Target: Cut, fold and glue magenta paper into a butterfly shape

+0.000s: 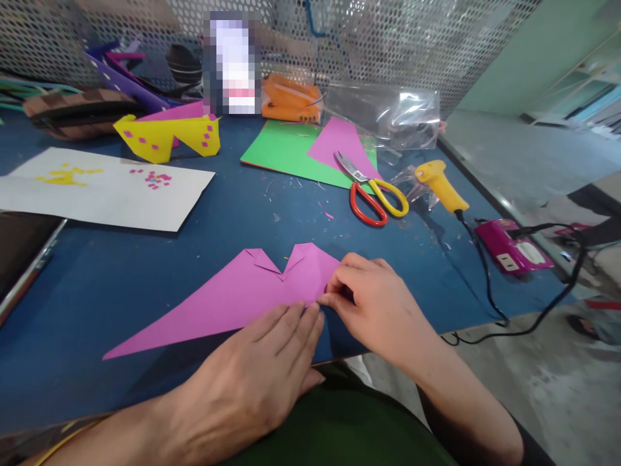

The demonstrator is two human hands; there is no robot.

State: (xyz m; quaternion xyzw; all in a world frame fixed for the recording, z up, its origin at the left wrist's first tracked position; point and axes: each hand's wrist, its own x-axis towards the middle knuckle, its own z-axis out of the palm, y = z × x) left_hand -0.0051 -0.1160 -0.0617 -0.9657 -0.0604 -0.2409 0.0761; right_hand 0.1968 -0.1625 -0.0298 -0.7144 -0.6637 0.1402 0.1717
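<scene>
- While the left hand (259,366) lies flat, unclenched, right fingers (343,274) pinch the pink paper (228,291) at three o'clock.
- Probably folding; next needs careful creasing.

- Scissors (356,175): I note one red handle, one yellow; blades over a pink paper piece (339,142), itself on a green sheet (276,152).
- Clear plastic bag (378,116): behind them, near the perforated panel (388,39).
- Orange pouch (291,97): at the green sheet's far edge.
- Yellow mask (158,153): pink squares across it, near a brown pouch (48,116).
- White sheet (107,204): I count two clusters of small bits, yellow and pink.
- Yellow glue gun (442,186): black cord from its handle.
- Magenta power strip (517,243): right side of the table (233,213).
</scene>
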